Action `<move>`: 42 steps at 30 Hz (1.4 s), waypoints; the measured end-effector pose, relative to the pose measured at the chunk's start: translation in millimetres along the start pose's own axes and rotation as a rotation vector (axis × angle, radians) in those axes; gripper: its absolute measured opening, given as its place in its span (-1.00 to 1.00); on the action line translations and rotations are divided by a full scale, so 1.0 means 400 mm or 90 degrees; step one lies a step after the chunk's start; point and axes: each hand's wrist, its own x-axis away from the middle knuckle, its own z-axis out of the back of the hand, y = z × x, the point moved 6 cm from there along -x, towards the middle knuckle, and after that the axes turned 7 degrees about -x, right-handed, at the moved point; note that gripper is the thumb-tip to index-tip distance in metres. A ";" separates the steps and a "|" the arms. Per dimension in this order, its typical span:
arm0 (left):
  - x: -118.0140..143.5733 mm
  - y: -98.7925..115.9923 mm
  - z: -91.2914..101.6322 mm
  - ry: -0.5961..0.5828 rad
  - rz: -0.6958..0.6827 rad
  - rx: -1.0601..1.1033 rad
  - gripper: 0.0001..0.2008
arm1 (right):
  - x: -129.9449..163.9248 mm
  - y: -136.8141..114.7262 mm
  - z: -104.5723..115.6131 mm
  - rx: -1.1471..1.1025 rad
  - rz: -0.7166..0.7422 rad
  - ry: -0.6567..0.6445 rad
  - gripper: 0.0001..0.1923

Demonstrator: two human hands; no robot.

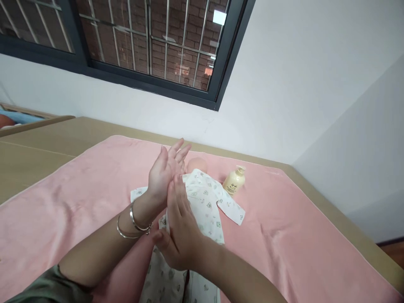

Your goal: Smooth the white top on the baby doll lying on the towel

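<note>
A baby doll [197, 163] in a white printed outfit [206, 204] lies on a pink blanket [78, 198], head toward the wall. My left hand [166, 170], with two bracelets on the wrist, is raised above the doll, fingers straight and together. My right hand [181, 227] is flat against its palm side, fingers extended, the two hands pressed or rubbing together. Neither hand holds anything. My forearms hide the doll's left side and legs.
A cream pump bottle [235, 181] stands on the blanket just right of the doll's head. The blanket covers a wooden surface [38, 143] against a white wall under a barred window [148, 38]. A wooden crib edge [25, 118] shows at far left.
</note>
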 end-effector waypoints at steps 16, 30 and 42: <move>0.062 -0.263 -0.048 -0.096 -0.113 -0.314 -0.67 | 0.022 0.231 0.203 -0.021 -0.318 0.148 -0.31; -0.105 -0.321 0.163 0.067 -0.091 -0.494 -0.67 | 0.049 0.381 0.032 0.126 -0.291 -0.129 -0.43; -0.076 -0.327 0.171 0.178 -0.075 -0.375 -0.55 | 0.045 0.305 -0.005 0.184 -0.258 -0.210 -0.50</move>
